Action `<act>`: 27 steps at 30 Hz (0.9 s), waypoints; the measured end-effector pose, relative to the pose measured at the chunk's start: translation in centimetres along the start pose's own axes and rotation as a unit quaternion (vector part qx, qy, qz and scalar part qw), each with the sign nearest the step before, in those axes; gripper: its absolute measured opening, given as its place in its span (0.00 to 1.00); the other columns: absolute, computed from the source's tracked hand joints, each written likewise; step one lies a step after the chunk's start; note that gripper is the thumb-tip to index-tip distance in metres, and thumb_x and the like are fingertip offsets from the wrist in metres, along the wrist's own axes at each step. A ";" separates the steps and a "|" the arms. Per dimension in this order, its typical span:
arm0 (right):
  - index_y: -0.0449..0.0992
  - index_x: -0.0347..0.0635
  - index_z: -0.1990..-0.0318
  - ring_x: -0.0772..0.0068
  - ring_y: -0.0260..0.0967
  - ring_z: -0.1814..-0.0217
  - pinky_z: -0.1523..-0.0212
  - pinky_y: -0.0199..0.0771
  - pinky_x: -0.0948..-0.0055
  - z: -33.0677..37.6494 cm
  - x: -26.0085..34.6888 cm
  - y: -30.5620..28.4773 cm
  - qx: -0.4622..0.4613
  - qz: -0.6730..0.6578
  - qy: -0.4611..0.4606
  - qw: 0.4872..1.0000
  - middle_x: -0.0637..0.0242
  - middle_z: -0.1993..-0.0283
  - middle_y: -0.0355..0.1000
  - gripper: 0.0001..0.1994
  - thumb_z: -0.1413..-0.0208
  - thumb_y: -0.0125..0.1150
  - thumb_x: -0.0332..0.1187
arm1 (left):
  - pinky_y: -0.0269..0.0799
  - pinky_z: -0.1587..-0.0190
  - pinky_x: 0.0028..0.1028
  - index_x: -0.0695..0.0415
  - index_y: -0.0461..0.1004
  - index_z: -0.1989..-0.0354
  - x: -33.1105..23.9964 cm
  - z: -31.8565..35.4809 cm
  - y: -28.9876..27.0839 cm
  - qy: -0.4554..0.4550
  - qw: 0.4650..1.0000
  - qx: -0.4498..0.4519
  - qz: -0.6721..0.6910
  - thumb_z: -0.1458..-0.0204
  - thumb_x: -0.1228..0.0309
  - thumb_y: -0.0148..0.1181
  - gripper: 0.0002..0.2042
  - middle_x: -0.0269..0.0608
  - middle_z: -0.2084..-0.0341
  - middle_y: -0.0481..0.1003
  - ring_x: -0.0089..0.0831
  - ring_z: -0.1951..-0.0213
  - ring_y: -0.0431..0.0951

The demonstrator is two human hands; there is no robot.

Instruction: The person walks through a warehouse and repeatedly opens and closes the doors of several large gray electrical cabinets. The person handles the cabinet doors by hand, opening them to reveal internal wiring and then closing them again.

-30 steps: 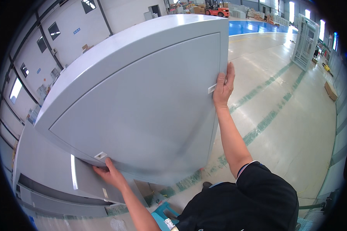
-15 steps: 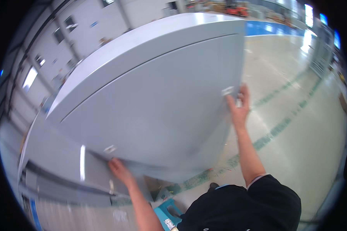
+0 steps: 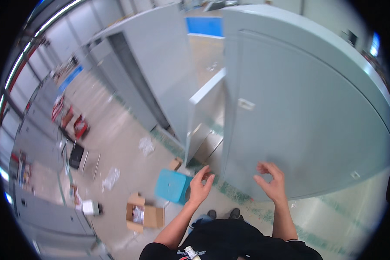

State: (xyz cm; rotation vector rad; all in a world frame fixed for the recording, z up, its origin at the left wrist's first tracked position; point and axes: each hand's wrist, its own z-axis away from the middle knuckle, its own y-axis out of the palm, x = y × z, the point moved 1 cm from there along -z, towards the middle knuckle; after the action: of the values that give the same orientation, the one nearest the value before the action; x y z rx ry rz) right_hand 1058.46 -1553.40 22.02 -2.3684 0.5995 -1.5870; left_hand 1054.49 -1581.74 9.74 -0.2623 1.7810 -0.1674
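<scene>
Our hands are apart, fingers parted, in the head view: the left hand (image 3: 200,185) near the turquoise stool (image 3: 170,186), the right hand (image 3: 273,183) before the grey cabinet (image 3: 303,117), contact unclear. That cabinet stands ahead to our right, its left edge bordering a gap; floor (image 3: 122,134) stretches leftward past the cardboard box (image 3: 153,216).

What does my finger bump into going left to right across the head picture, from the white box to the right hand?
White box → lower crumpled clear plastic → open cardboard box → teal stool → left hand → right hand
</scene>
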 end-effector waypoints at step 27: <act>0.78 0.40 0.59 0.59 0.70 0.43 0.40 0.66 0.64 -30.4 18.2 31.9 -0.328 0.044 -0.476 0.815 0.62 0.56 0.75 0.09 0.45 0.67 0.33 | 0.73 0.48 0.34 0.63 0.69 0.37 17.4 1.8 -39.3 -0.122 0.976 -0.155 -0.088 0.47 0.65 0.69 0.29 0.51 0.54 0.78 0.37 0.52 0.79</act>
State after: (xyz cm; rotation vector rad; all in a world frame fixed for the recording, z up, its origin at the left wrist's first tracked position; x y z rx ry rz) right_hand 1029.87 -1588.90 36.01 -3.0663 1.0572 0.0487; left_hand 1055.95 -1624.19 2.91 -0.6391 1.5343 0.0203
